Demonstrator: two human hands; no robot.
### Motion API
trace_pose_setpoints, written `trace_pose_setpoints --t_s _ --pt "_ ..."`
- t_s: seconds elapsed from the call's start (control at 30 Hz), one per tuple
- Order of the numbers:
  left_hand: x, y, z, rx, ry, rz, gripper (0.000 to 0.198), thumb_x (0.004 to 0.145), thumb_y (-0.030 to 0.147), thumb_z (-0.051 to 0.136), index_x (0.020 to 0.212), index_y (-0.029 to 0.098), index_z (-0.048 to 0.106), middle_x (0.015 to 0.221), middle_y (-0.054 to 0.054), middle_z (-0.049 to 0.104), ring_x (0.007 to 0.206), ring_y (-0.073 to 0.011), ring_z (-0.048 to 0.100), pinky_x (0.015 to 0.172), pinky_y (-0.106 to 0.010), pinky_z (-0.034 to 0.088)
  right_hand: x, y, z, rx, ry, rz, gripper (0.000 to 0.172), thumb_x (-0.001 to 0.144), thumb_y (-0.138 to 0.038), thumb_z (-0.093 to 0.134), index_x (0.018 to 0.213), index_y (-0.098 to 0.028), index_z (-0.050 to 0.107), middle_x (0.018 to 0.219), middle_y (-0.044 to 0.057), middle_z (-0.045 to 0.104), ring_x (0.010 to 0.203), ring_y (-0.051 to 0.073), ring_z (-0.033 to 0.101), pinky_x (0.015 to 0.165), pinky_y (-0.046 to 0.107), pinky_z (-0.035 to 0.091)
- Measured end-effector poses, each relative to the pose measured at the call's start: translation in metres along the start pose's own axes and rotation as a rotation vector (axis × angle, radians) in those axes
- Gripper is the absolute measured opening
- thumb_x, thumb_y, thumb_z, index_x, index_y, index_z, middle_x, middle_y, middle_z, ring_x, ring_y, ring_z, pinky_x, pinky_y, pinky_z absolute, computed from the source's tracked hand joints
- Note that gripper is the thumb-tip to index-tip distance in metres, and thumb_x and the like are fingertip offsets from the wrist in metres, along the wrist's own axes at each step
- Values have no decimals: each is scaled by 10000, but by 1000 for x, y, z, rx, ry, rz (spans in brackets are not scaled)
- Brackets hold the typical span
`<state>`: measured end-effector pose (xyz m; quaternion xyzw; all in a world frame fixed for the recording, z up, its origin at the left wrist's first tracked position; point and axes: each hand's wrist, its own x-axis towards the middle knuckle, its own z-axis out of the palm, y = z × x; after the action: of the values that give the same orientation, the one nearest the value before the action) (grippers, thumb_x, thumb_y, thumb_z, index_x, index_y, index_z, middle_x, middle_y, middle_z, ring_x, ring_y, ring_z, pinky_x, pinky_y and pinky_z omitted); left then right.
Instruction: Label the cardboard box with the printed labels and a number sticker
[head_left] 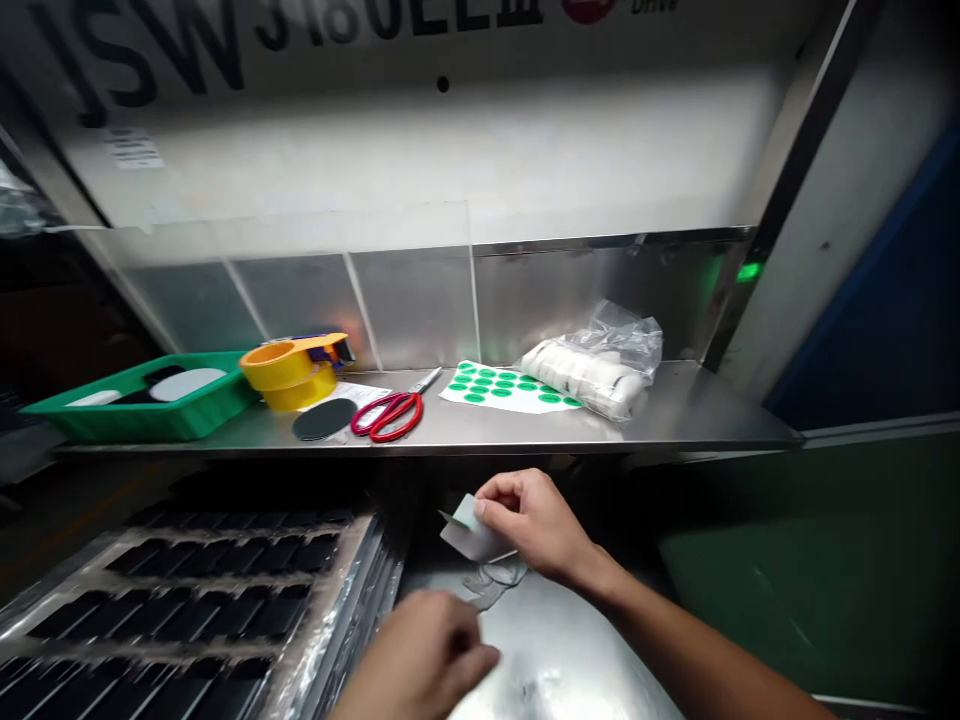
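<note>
Steel shelf [705, 415] holds scissors [415, 398], perhaps for reach; our right hand [536, 522] pinches a white sheet [472, 540]; left hand [429, 648] curls, grip unclear.

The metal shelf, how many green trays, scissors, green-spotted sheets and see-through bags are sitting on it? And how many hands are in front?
Green tray: 1
Scissors: 1
Green-spotted sheet: 1
See-through bag: 1
Hands: 2, the left hand and the right hand
Total: 6
</note>
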<state>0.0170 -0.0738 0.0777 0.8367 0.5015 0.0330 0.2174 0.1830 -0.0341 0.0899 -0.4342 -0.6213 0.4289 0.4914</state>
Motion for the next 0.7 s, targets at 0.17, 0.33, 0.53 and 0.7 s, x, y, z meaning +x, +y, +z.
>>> trace_pose_setpoints --t_s 0.17,0.33,0.53,0.7 --pt "-19 -26 -44 -96 704 274 304 823 427 626 1113 341 610 1106 33 664 1016 -152 631 867 -198 475 1 3 -11 88 -161 129 120 690 -188 630 713 -111 719 580 -8 617 515 90 484 495 204 339" --pt "-5 -15 -43 -28 630 408 82 866 276 607 891 300 681 1001 13 650 916 -132 637 791 -207 489 1 0 -9 183 -276 192 116 640 -196 676 700 -108 722 560 -28 611 508 70 456 490 191 332" --pt "-8 -14 -30 -6 819 719 258 850 77 542 970 261 676 915 -17 673 939 -182 595 857 -319 480 -3 -5 -12 367 -370 392 219 542 -307 758 618 -122 671 449 -53 533 397 55 390 409 193 305" --pt "-20 -25 -28 134 927 837 331 838 134 520 1062 309 688 885 -48 731 953 -272 619 806 -445 533 3 7 -15 398 -354 456 275 464 -302 791 630 -113 678 537 -4 613 461 94 509 444 207 386"
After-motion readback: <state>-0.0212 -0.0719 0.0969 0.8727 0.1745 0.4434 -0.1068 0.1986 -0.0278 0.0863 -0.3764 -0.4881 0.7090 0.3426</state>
